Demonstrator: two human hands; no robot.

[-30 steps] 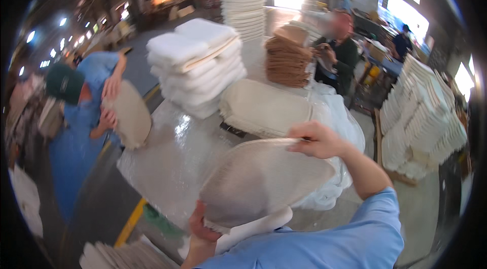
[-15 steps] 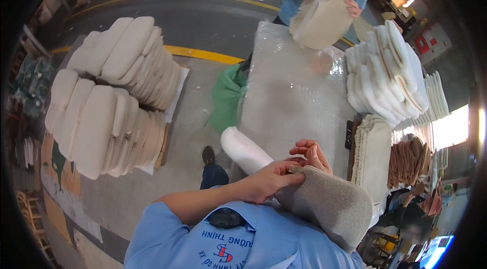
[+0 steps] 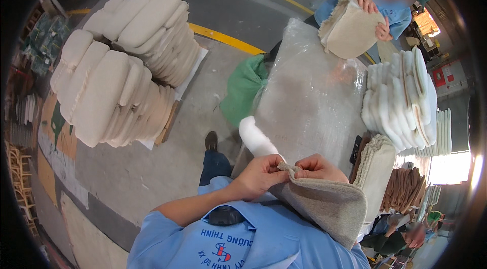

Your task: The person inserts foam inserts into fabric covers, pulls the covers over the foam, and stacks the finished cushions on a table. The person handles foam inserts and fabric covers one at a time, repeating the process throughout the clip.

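Note:
A grey-brown fabric cushion cover (image 3: 327, 203) lies across my front, its lower right end bulging out. At its near-table edge, my left hand (image 3: 261, 175) pinches the cloth between thumb and fingers. Right beside it, my right hand (image 3: 322, 168) grips the same edge, and the cloth bunches up between the two hands. A white padded cushion insert (image 3: 256, 137) sticks out past my left hand over the table's edge; its lower end is hidden behind my hands and the cover.
A plastic-covered table (image 3: 312, 96) stands ahead. Across it, a co-worker's hands (image 3: 368, 8) hold a beige cushion (image 3: 352, 30). White pads (image 3: 401, 99) and folded beige covers (image 3: 378, 160) are stacked at right. Cushion piles (image 3: 101, 86) stand at left; a green sack (image 3: 246, 89) sits beside the table.
My right hand has come down from raised, spread fingers to grip the cover's edge beside my left hand. The view has shifted, and the co-worker's cushion is turned slightly.

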